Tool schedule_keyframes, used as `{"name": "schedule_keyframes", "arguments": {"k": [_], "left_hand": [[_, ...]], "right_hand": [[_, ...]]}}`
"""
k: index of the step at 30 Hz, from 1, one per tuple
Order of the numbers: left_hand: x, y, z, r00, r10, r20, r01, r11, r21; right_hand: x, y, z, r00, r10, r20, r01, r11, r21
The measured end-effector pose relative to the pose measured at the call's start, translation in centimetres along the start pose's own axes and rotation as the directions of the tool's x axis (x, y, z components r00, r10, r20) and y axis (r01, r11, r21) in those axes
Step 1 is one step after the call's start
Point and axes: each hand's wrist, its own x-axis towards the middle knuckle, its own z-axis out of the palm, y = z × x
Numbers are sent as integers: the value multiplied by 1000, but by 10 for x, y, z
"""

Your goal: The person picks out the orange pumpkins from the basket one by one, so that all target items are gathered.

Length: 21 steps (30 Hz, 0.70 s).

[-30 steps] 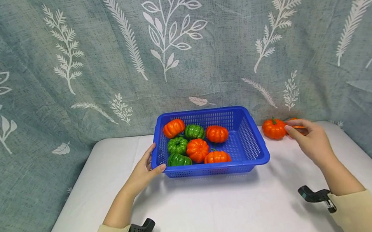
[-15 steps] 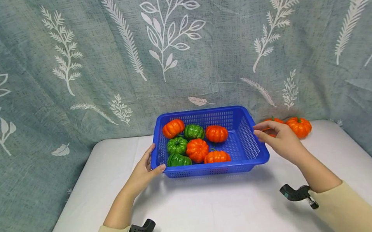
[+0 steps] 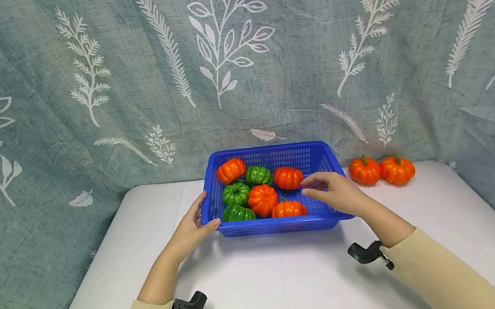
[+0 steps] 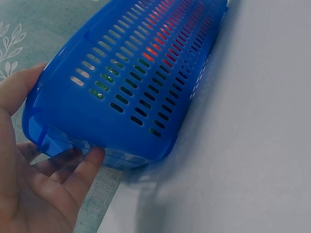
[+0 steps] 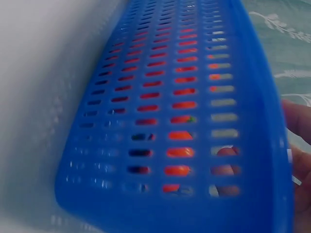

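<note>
A blue plastic basket (image 3: 285, 224) with slotted walls holds several small orange pumpkins (image 3: 263, 200) and three green pumpkins (image 3: 236, 194). My left hand (image 3: 190, 232) grips its left end, thumb on the rim and fingers around the outside, as the left wrist view also shows. My right hand (image 3: 334, 192) reaches over the right end, thumb and fingers apart with nothing visible between them. Its fingertips are close to an orange pumpkin (image 3: 288, 178); contact is unclear. In the right wrist view, the basket's wall (image 5: 160, 111) hides most of that hand.
Two orange pumpkins, one nearer the basket (image 3: 364, 171) and one further right (image 3: 398, 170), sit side by side at the table's back right. A white cloth covers the table (image 3: 269, 287). A patterned green-grey curtain (image 3: 303, 79) hangs directly behind.
My right hand has moved left from the two outside pumpkins, across the basket's right rim and over its inside. My left hand stays on the basket, which has not visibly moved.
</note>
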Motion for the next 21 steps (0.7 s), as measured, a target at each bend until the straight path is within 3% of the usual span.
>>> {"name": "schedule_keyframes", "arguments": {"k": [12,21], "left_hand": [[0,0,0,1000,-5,-6,5,1000,-2],[1,-2,0,1000,8,-2,-8,1000,-14]], "right_hand": [[18,2,13,984,44,173,-50,998,28],[25,3,18,954,72,292,-99,992,79]]}}
